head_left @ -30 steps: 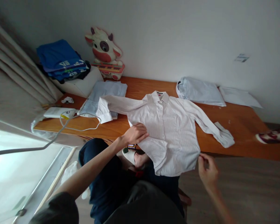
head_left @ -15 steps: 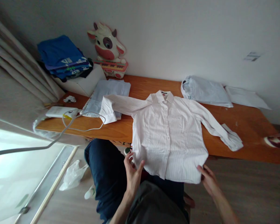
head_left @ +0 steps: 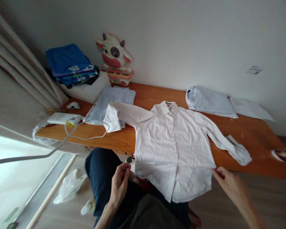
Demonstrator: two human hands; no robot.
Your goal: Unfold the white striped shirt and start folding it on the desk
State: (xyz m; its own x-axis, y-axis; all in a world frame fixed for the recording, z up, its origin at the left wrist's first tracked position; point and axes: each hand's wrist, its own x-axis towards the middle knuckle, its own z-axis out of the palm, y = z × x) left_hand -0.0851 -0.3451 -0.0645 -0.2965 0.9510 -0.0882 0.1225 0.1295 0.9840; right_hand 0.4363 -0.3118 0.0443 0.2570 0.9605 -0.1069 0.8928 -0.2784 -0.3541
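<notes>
A white long-sleeved button-up shirt [head_left: 157, 143] with thin stripes lies front up on the wooden table, collar toward the wall. Its sleeves spread to both sides, and the lower part hangs over the front edge above my lap. My right hand [head_left: 226, 181] pinches the shirt's right side edge, a little above the hem. Just left of the shirt's lower left side is my left hand [head_left: 120, 183], its fingers curled in toward the thumb. A small gap shows between that hand and the cloth, and I see nothing in it.
On the wooden table [head_left: 119, 138] lie packed light-blue garments [head_left: 209, 101], a flat white packet [head_left: 249, 108] and a bagged garment [head_left: 118, 95] under the left cuff. A cable [head_left: 50, 151] crosses at left. Blue folded clothes [head_left: 66, 63] top a white box near a cow toy keyboard [head_left: 116, 60].
My left hand has come away from the shirt's side and moved left, its fingers closing. My right hand has shifted to a pinch higher on the side edge. The camera view has tilted up slightly.
</notes>
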